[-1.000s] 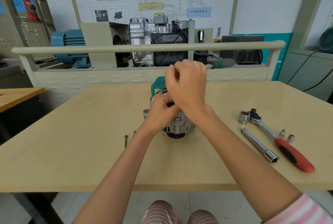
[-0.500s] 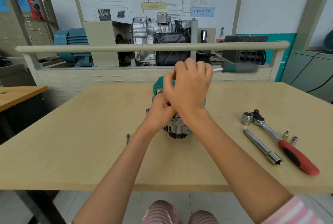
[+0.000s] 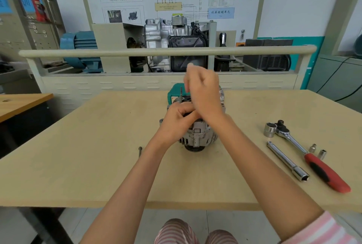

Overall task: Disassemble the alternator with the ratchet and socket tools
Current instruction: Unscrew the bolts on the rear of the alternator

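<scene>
Reading from the left of the worktop (image 3: 78,165), one long bolt (image 3: 140,151) lies loose on the wood, well in from the left edge and just left of the person's left forearm; I take it as a through-bolt already drawn out, so the stripping-down looks begun but far from finished. At the middle of the worktop, nearer the far edge than the near one, the alternator (image 3: 197,136) stands on its pulley end, its two housing halves seemingly not yet parted. The left hand (image 3: 177,120) rests on its upper left side with fingers curled against the casing, steadying it. Above and slightly right, the right hand (image 3: 203,90) is raised with fingers curled; it is blurred, and I cannot tell whether it pinches anything. A thin upright pin or bolt end shows beside it at the top of the alternator. Behind stands a teal object (image 3: 176,90), mostly hidden. Toward the right edge the tools lie untouched: a large socket (image 3: 270,129) at the head of the ratchet (image 3: 305,151), an extension bar (image 3: 287,161) just left of its red handle, and two small sockets (image 3: 318,151) just right. Remaining bolts, the pulley and the housing split appear still to do.
</scene>
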A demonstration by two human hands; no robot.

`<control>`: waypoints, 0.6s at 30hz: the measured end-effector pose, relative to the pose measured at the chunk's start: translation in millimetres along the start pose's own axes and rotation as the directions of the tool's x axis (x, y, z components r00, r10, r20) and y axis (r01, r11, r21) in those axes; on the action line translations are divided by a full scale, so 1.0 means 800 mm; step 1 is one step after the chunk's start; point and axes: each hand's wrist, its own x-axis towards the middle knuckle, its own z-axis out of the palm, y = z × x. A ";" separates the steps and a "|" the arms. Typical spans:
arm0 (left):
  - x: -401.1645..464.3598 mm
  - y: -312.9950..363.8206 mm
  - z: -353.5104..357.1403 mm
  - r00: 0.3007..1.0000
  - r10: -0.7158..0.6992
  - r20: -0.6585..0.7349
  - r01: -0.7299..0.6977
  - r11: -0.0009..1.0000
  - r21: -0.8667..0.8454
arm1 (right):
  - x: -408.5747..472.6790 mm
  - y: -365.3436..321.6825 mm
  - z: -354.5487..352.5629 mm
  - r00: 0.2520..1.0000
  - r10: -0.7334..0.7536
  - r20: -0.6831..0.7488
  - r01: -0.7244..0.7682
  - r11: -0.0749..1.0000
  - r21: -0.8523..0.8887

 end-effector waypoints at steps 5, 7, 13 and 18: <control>-0.002 -0.001 0.007 0.998 -0.030 -0.050 0.031 0.999 0.015 | -0.021 0.002 0.009 0.945 -0.260 -0.201 -0.007 0.596 -0.803; -0.001 0.004 0.008 1.000 0.005 -0.022 -0.004 0.997 0.073 | -0.007 -0.001 -0.001 0.974 -0.059 -0.221 -0.044 0.901 -0.432; 0.001 0.003 -0.002 0.995 0.091 0.033 -0.092 0.996 0.014 | 0.023 0.002 -0.024 0.910 0.359 0.207 -0.388 0.563 0.730; 0.000 -0.004 0.003 0.999 0.027 -0.020 -0.027 0.999 0.031 | -0.010 0.003 0.002 0.981 -0.087 -0.173 0.051 0.977 -0.205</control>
